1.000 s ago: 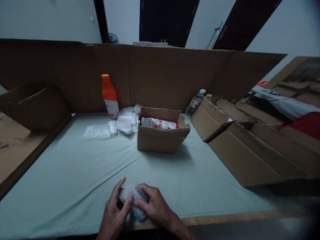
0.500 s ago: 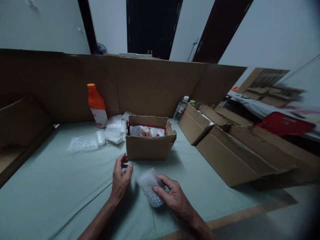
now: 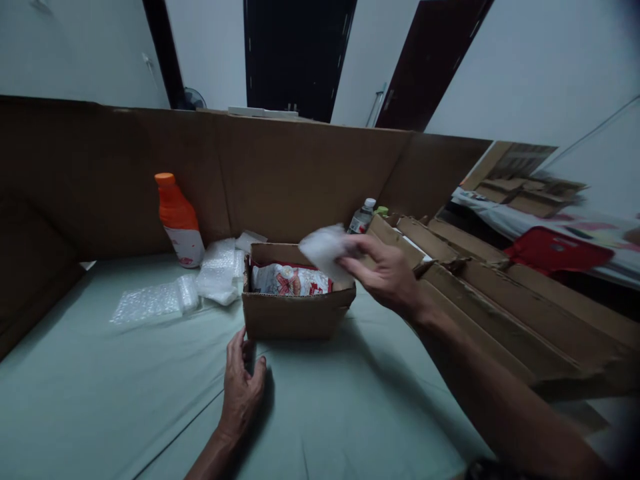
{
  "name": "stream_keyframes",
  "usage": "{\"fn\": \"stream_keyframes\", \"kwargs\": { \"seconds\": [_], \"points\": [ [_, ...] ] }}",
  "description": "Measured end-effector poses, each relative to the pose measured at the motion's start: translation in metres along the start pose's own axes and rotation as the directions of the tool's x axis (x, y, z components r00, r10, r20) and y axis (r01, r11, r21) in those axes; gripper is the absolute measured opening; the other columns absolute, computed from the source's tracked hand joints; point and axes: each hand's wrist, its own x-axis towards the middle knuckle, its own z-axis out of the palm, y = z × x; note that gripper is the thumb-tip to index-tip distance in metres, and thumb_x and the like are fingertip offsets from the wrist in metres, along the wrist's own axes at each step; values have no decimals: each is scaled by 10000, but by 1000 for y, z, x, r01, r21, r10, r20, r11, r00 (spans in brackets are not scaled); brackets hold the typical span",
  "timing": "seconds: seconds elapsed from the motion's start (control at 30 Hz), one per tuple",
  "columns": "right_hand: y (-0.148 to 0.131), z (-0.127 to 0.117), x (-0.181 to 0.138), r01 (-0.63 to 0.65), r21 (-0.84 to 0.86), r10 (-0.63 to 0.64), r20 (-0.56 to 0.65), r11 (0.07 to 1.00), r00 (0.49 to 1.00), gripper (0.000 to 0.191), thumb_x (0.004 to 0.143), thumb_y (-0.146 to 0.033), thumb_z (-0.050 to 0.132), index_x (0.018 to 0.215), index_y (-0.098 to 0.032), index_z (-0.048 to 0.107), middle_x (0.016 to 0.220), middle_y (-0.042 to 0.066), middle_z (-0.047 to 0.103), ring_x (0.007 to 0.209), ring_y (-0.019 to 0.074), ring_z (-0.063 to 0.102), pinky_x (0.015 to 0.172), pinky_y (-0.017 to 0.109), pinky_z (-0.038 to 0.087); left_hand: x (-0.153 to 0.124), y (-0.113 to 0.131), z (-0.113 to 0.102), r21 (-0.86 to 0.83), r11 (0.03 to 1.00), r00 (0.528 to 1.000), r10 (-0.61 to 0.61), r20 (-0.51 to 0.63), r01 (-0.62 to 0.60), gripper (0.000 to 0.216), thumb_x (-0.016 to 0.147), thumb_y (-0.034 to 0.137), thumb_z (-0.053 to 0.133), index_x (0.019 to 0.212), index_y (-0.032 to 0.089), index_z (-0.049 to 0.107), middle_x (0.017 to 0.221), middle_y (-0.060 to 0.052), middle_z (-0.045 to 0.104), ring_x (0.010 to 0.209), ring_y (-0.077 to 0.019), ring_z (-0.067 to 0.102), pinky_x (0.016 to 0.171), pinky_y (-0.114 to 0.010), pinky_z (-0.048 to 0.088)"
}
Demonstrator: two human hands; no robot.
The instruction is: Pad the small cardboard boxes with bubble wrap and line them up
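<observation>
My right hand (image 3: 387,273) grips a small bundle wrapped in bubble wrap (image 3: 324,251) and holds it over the right end of a small open cardboard box (image 3: 295,317). Inside the box lies a red and white printed packet (image 3: 290,280). My left hand (image 3: 242,387) rests on the pale green table cover (image 3: 125,393), its fingers touching the box's front left corner, thumb apart and nothing in it.
Loose bubble wrap pieces (image 3: 150,300) lie left of the box, with an orange bottle (image 3: 179,220) behind them. A clear water bottle (image 3: 361,217) stands behind the box. A tall cardboard wall (image 3: 280,173) rings the back; flattened cartons (image 3: 500,300) lie at the right.
My right hand lifted the bubble-wrapped bundle off the table and carried it forward over the box. My left hand let go of it and moved to the box's front corner.
</observation>
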Motion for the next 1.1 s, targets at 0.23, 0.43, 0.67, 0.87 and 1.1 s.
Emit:
{"fn": "stream_keyframes", "kwargs": {
  "seconds": [0.23,0.43,0.67,0.87,1.1],
  "points": [
    [17,65,49,105,-198,71,718,975,692,63,809,-160,740,864,-190,745,722,-23,694,654,141,583,614,235,343,1,-2,1,-23,1000,999,-3,36,4,610,892,272,558,1472,226,376,1381,-156,502,1139,-244,610,729,-306,552],
    [19,75,59,235,-334,139,795,913,590,65,840,-206,736,778,-198,718,681,10,684,621,159,569,584,268,252,2,-4,3,-55,998,1000,8,15,-8,617,873,251,570,1466,219,402,1345,-146,527,1153,-253,601,919,-406,537],
    [9,74,66,368,-503,220,775,783,592,171,896,-217,604,980,-181,748,987,112,772,862,230,664,640,292,272,2,-7,4,-87,996,1000,-16,13,17,631,846,261,584,1456,231,427,1361,-142,538,1113,-258,622,825,-366,552],
    [7,87,64,392,-414,208,858,822,470,156,810,-211,655,910,-152,759,922,115,769,800,227,657,595,295,249,2,-6,5,-97,995,1000,-4,4,5,625,854,265,567,1459,218,414,1370,-152,526,1133,-262,610,907,-406,539],
    [2,85,65,354,-402,228,867,844,442,180,824,-186,635,966,-160,742,897,79,751,720,183,602,583,282,253,2,-6,4,-95,995,1000,-19,16,20,626,849,276,577,1451,216,417,1369,-146,521,1134,-259,604,970,-430,514]
  ]
}}
